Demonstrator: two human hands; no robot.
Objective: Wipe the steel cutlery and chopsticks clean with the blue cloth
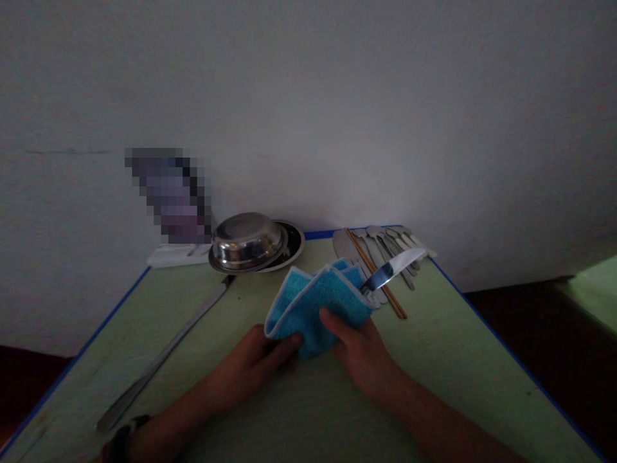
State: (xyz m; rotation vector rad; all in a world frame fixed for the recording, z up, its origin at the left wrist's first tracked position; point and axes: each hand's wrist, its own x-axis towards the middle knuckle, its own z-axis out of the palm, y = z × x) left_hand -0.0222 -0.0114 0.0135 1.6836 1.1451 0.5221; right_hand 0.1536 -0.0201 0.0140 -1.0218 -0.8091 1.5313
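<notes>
A blue cloth [315, 299] is bunched over the middle of the green table [448, 360]. My left hand [260, 357] grips its lower left fold with curled fingers. My right hand [359, 350] pinches the cloth from the right, thumb on top. A shiny utensil with a white handle [398, 265] pokes out of the cloth toward the upper right; the cloth wraps its lower end.
An upturned steel bowl [248, 239] rests on a dark plate [293, 241] at the far edge. Several spoons [393, 241] and wooden chopsticks [376, 273] lie at the back right. A long metal utensil [166, 350] lies diagonally on the left.
</notes>
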